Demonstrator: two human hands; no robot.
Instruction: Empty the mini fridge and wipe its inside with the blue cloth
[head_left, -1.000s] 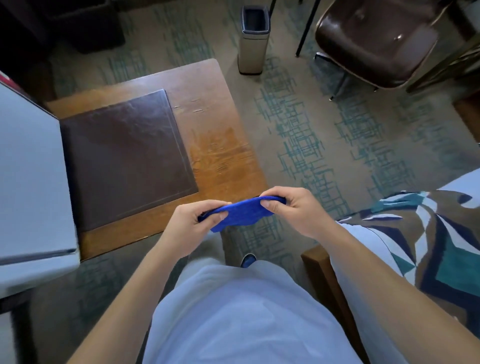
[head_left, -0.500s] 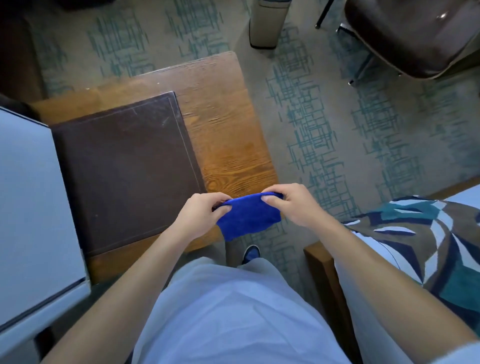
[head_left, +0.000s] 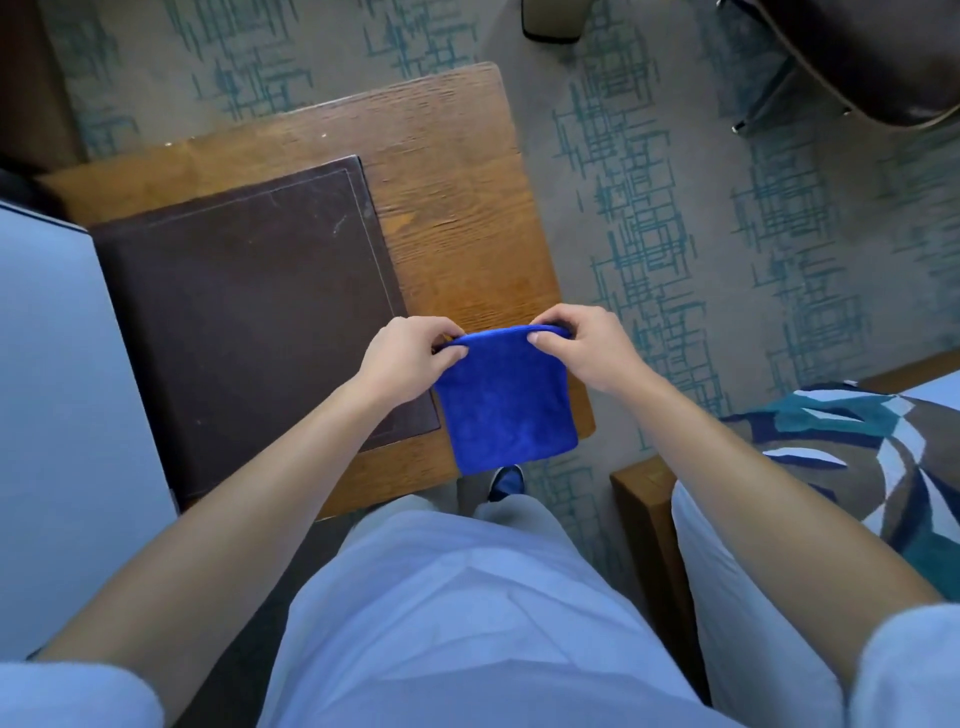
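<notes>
A folded blue cloth hangs in front of me over the near corner of a wooden table. My left hand pinches its upper left corner and my right hand pinches its upper right corner, so the cloth drops down from its top edge. A white flat surface fills the left edge of the view; I cannot tell whether it is the mini fridge, and no fridge interior shows.
A dark brown leather mat lies on the table. A bin base and a brown chair stand on the patterned carpet beyond. A bed with a patterned throw is at right, its wooden frame close to my legs.
The cloth went from stretched flat between my hands to hanging down from its top edge. My view tipped further downward, and the hands came slightly closer over the table corner.
</notes>
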